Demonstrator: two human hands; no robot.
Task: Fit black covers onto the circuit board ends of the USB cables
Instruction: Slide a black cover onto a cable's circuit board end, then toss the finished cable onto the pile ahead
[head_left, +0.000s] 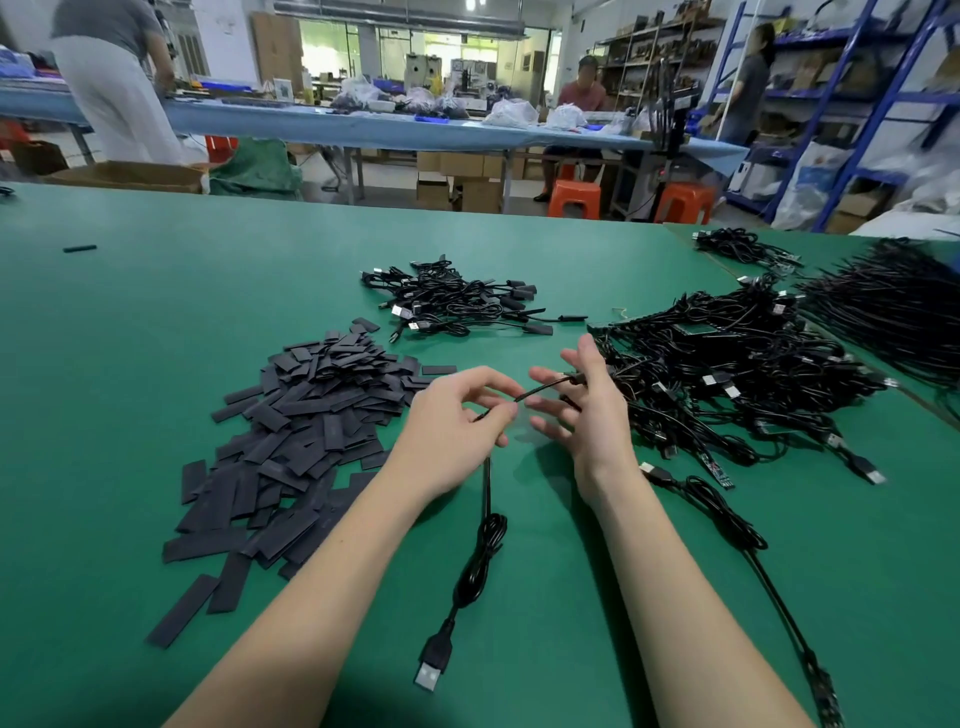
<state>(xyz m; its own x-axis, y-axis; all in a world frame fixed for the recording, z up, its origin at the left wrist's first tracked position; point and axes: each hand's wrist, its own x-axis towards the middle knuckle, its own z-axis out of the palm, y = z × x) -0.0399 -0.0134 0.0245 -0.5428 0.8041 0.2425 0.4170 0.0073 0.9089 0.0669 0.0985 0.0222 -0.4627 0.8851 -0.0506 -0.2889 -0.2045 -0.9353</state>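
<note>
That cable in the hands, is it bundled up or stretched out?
Partly both: the cable is coiled below the left hand, then runs straight to the right hand.

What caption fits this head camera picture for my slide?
Both hands, left hand and right hand, hold a USB cable beside black covers.

- A big green table (156, 322).
- A heap of flat black covers (291, 441) lies on its left.
- Piles of black cables (727, 374) lie on its right.
</note>
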